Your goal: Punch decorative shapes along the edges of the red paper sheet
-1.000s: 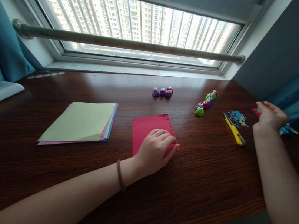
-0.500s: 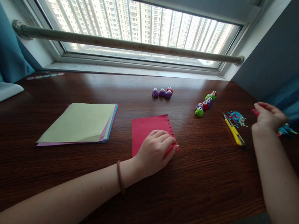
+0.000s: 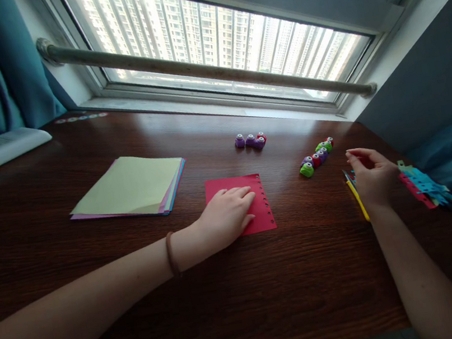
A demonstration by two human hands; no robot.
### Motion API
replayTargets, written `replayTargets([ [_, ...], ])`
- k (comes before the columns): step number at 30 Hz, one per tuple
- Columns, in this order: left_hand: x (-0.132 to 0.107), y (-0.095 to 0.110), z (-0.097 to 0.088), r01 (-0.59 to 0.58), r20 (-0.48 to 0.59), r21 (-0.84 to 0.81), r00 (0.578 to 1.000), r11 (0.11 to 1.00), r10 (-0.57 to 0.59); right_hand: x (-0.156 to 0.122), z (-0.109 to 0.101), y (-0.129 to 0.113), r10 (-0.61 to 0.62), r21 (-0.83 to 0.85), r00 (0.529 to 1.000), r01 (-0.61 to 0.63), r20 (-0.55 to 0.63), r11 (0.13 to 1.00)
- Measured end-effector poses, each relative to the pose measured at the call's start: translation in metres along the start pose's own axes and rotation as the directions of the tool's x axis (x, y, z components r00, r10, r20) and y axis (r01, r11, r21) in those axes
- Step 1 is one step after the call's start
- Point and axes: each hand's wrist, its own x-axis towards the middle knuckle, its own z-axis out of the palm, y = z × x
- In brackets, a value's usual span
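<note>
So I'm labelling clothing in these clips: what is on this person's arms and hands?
Both forearms are bare, with no sleeves in view. The left hand has a thin brown band round its wrist, like a hair tie. The right hand shows no ring, watch or glove.

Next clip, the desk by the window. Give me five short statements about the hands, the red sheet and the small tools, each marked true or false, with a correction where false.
1. The left hand rests flat on the red sheet. True.
2. The red sheet has a row of punched holes along its right edge. True.
3. The right hand grips the green punch. False: it hovers apart from it, over the yellow utility knife.
4. The stack of coloured paper lies right of the red sheet. False: it lies to its left.
5. Three small punches sit apart near the window. True.
</note>
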Motion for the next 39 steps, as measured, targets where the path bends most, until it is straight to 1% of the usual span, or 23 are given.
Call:
replayTargets([
  [1, 0.0, 0.001, 0.0, 0.013, 0.013, 0.023, 1.0, 1.0, -0.013, -0.001, 0.0, -0.001, -0.015, -0.026, 1.0, 0.015, -0.002, 1.0],
  [4, -0.002, 0.008, 0.0, 0.058, -0.01, 0.108, 0.998, 0.992, -0.058, 0.0, 0.001, 0.0, -0.072, -0.067, 0.997, 0.07, -0.023, 0.995],
  [5, -0.003, 0.011, -0.001, 0.059, -0.003, 0.128, 0.998, 0.99, -0.059, 0.001, 0.001, 0.001, -0.081, -0.074, 0.996, 0.08, -0.022, 0.994],
  [6, -0.004, 0.013, -0.002, 0.046, 0.023, 0.138, 0.999, 0.989, -0.049, 0.001, 0.001, 0.003, -0.09, -0.079, 0.996, 0.088, -0.02, 0.993],
  [8, -0.005, 0.015, -0.008, 0.001, 0.112, 0.132, 0.994, 0.991, -0.016, 0.001, 0.001, 0.005, -0.111, -0.088, 0.994, 0.109, -0.013, 0.99],
  [11, -0.005, 0.012, -0.02, -0.032, 0.242, 0.047, 0.97, 0.998, 0.019, 0.0, 0.0, 0.005, -0.167, -0.097, 0.986, 0.166, 0.0, 0.981],
  [14, -0.005, 0.009, -0.028, -0.021, 0.294, -0.006, 0.956, 1.0, 0.022, -0.001, -0.003, 0.003, -0.233, -0.103, 0.972, 0.234, 0.017, 0.967],
  [16, -0.004, 0.01, -0.028, -0.016, 0.28, 0.032, 0.96, 0.999, 0.006, -0.002, -0.004, -0.001, -0.266, -0.114, 0.963, 0.268, 0.031, 0.957],
  [21, -0.004, 0.017, -0.016, 0.012, 0.133, 0.229, 0.99, 0.973, -0.043, -0.003, -0.003, -0.007, -0.321, -0.127, 0.946, 0.325, 0.052, 0.937],
  [23, -0.004, 0.018, -0.011, 0.029, 0.104, 0.274, 0.993, 0.961, -0.06, -0.003, -0.003, -0.008, -0.341, -0.127, 0.938, 0.346, 0.056, 0.93],
  [25, -0.003, 0.017, -0.009, 0.05, 0.11, 0.284, 0.99, 0.958, -0.084, -0.003, -0.002, -0.008, -0.355, -0.126, 0.933, 0.36, 0.061, 0.924],
  [27, -0.003, 0.016, -0.008, 0.077, 0.14, 0.266, 0.983, 0.961, -0.117, -0.003, -0.003, -0.009, -0.359, -0.122, 0.931, 0.365, 0.066, 0.923],
  [31, -0.005, 0.018, -0.011, 0.142, 0.182, 0.235, 0.965, 0.961, -0.187, -0.003, -0.003, -0.009, -0.359, -0.126, 0.931, 0.365, 0.07, 0.922],
  [36, -0.007, 0.024, -0.017, 0.164, 0.22, 0.234, 0.951, 0.958, -0.216, -0.004, -0.002, -0.008, -0.375, -0.143, 0.924, 0.381, 0.069, 0.913],
  [39, -0.007, 0.026, -0.016, 0.194, 0.225, 0.245, 0.942, 0.95, -0.25, -0.005, -0.001, -0.008, -0.385, -0.137, 0.921, 0.391, 0.068, 0.91],
])
